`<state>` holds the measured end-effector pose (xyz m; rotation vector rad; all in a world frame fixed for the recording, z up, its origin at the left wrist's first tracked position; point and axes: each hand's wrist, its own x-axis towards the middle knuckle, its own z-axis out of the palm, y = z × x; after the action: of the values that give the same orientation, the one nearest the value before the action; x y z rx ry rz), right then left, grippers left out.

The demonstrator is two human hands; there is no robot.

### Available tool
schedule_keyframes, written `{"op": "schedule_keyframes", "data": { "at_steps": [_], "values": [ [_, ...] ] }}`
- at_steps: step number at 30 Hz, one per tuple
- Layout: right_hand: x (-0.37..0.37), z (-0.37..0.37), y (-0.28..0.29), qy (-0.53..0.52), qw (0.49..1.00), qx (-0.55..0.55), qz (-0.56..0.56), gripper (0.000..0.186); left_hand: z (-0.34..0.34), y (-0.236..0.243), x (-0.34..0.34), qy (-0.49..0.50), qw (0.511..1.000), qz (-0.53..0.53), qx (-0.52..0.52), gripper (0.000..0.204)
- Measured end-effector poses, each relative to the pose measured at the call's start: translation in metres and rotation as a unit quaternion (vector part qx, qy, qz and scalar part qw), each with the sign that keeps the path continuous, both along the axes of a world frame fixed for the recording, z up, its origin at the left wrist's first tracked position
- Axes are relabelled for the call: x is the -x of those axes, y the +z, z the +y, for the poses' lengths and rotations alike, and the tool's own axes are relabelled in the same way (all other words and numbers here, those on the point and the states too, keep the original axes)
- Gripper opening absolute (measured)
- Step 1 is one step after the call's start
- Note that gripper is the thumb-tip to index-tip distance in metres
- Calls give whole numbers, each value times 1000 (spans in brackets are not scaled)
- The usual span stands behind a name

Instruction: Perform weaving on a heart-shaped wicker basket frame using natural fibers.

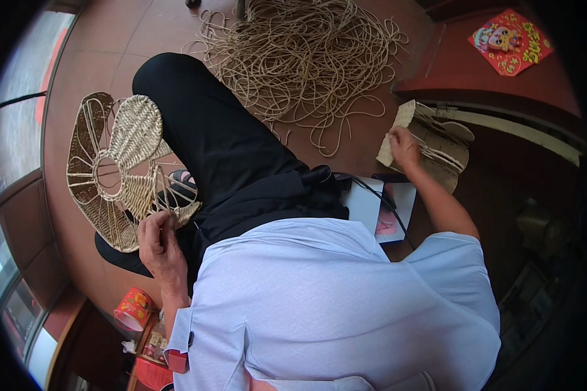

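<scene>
The woven straw piece [135, 133] lies on the person's left, its longer extent running forward, just beyond the left hand [162, 244] — the nearer one, fingers pinching its near edge — while the right hand's [406, 148] grip, at an open box [403, 116] well apart, cannot be told.

The woven straw piece [137, 127] is on the left, by the person's legs [218, 127]; ahead, a heap of cord [306, 55] lies on the floor [114, 62]; on the right sits a cardboard box [445, 174].

floor [111, 72]: red-brown tiles | left window [21, 111]: bright | right side: dim, details unclear
</scene>
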<state>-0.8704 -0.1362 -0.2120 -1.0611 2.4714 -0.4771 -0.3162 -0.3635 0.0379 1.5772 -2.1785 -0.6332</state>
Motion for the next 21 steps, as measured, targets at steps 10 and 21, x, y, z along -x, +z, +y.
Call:
{"op": "schedule_keyframes", "data": {
  "at_steps": [10, 21],
  "values": [
    [-124, 45, -33, 236, 969, -71, 3, 48, 1, 2, -7, -3, 1000, -13, -1, 11],
    [-146, 56, -62, 281, 885, -364, -67, 103, -1, 3, -9, -25, 1000, -15, -2, 14]
  ]
}}
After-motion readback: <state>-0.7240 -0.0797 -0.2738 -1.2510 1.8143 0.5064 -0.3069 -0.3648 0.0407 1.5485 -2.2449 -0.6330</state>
